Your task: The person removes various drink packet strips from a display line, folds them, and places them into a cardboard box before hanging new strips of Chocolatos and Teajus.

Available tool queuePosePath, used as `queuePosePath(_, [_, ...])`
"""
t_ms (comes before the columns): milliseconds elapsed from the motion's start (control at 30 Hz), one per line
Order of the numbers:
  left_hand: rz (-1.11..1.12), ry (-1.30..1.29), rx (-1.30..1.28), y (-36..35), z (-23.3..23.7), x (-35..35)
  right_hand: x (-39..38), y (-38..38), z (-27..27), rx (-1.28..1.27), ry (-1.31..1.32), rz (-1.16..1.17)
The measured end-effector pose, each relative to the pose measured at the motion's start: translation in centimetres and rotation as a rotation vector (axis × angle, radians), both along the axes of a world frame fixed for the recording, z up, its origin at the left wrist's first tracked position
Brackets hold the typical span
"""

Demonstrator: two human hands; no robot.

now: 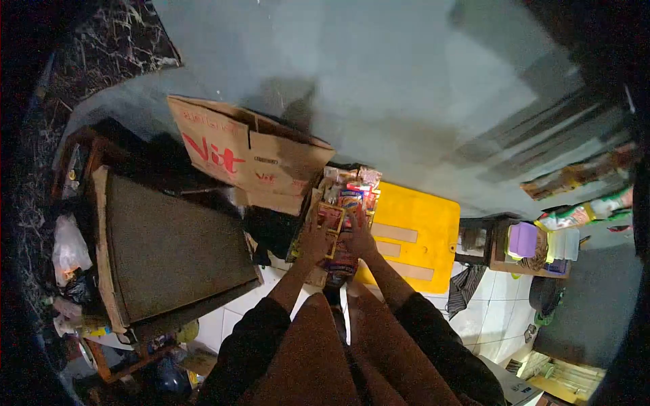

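My left hand (313, 242) is at the left edge of a brown-red packet with a gold border (330, 220), its fingers seemingly closed on that edge. On the right, my right hand (361, 238) lies against the packets with its fingers stretched upward. Just above it shows a blue and red packet (349, 198). Several more shiny packets (369, 178) are crowded behind, in what looks like a narrow carton. Darker packets (342, 264) lie below, between my wrists. Small print on the packets is too blurred to read.
A cardboard box marked "Vit" (271, 162) stands to the upper left. Beside my right hand is a yellow panel with slots (433, 233). A large brown-framed grey panel (176, 250) leans at left. Plastic containers (523, 240) sit at right, near hanging packets (569, 215).
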State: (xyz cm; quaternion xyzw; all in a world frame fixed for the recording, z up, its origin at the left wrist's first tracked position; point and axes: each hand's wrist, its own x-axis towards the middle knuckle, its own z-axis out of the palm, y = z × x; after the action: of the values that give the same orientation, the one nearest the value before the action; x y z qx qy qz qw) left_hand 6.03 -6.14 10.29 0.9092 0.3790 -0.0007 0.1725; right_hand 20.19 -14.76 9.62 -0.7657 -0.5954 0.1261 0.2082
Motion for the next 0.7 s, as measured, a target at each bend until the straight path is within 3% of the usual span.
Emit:
queuePosePath(67, [-0.029, -0.118, 0.049, -0.8, 0.7, -0.5, 0.2, -2.0, 1.6, 0.037, -0.098, 0.058])
queuePosePath(100, [-0.047, -0.163, 0.070, -1.1, 1.1, -0.6, 0.5, -3.3, 3.0, 0.000, -0.013, 0.065])
queuePosePath(167, [-0.070, -0.115, -0.174, -0.7, 2.4, -0.3, 1.4, -5.7, 6.5, -0.018, 0.043, 0.032])
queuePosePath(200, [-0.097, -0.199, -0.312, -0.5, 6.0, -0.1, 2.1, -6.9, 8.7, -0.156, 0.166, -0.040])
queuePosePath(233, [-0.124, -0.346, -0.369, -0.4, 6.5, 0.0, 3.1, -8.2, 11.0, -0.286, 0.294, -0.120])
queuePosePath(267, [-0.162, -0.488, -0.427, -0.3, 6.9, 0.1, 4.5, -9.3, 13.1, -0.259, 0.271, -0.168])
queuePosePath(333, [-0.239, -0.718, -0.401, -1.3, 8.0, 2.4, 7.4, -11.9, 17.5, -0.317, 0.266, -0.044])
queuePosePath(400, [-0.113, -0.798, -0.788, -4.4, 18.2, 3.5, 9.9, -14.6, 22.6, -0.236, 0.132, -0.021])
queuePosePath(467, [-0.074, -0.741, -0.802, -4.7, 17.7, 6.3, 12.5, -17.5, 26.6, -0.056, 0.163, -0.024])
queuePosePath(533, [-0.417, -0.750, -0.521, -6.0, 22.1, 10.0, 14.6, -20.4, 30.9, 0.030, 0.153, -0.075])
queuePosePath(567, [-0.476, -0.818, -0.665, -7.8, 25.3, 11.4, 15.7, -21.9, 33.2, 0.101, 0.118, -0.087])
queuePosePath(600, [-0.488, -0.828, -0.648, -9.4, 28.3, 13.0, 16.9, -23.3, 35.5, 0.178, 0.080, -0.096])
queuePosePath(700, [-0.798, -0.753, -0.419, -14.7, 36.2, 17.7, 20.4, -28.1, 40.7, 0.349, -0.053, -0.140])
